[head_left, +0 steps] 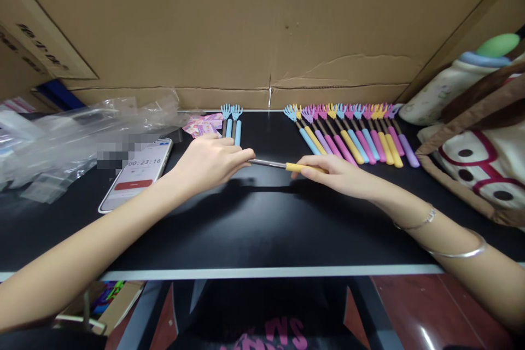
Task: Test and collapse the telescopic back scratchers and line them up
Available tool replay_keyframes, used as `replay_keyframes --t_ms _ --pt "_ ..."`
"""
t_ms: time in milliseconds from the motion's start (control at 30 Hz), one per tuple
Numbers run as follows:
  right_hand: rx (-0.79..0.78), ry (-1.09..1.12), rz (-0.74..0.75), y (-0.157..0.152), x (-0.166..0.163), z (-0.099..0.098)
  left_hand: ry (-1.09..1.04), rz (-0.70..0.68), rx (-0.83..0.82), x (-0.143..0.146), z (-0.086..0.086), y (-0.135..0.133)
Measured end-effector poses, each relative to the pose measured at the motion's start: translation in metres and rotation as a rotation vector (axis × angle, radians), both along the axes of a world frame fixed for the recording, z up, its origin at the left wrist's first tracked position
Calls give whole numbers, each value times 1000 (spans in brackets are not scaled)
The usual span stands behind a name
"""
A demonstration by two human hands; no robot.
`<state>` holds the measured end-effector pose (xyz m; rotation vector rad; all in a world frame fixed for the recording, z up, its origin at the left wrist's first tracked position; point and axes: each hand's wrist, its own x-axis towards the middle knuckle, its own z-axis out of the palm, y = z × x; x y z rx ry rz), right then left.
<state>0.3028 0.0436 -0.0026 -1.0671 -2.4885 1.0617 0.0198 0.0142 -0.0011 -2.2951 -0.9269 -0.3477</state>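
Note:
A back scratcher [268,163] with a yellow handle and a bare metal rod is stretched level between both hands, above the black table. My left hand [213,159] is closed around its far left end, so the claw head is hidden. The yellow handle sits in the closed fingers of my right hand [334,173]. Just behind my left hand lie two blue back scratchers [232,120] side by side. Beyond my right hand, several back scratchers [353,134] in blue, yellow, purple and pink lie in a slanted row, claws toward the back.
Clear plastic bags [94,131] and a phone [139,178] showing a timer lie on the left. Small pink packets [203,124] are behind my left hand. A cardboard wall [262,27] stands at the back. At right are a bottle-shaped item [447,87] and a cartoon-patterned bag [484,169].

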Motion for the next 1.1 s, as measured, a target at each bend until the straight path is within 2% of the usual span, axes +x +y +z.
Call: replay_keyframes --t_ms 133,200,400,600,733,833,1100 --pt "-239 40 39 0 1 -1 24 -42 15 0 3 -2" --pt "-286 48 41 1 2 -2 29 -39 16 1 3 -2" --pt "-104 29 -27 3 5 6 18 19 -91 6 -2 -4" --pt "-26 61 -135 7 11 11 10 113 -209 13 1 -9" --pt "77 171 -320 9 11 12 2 207 -218 9 3 -6" --pt "87 251 -421 9 9 12 0 268 -196 3 5 -3" --pt "3 409 -354 12 6 -6 2 247 -137 1 5 0"
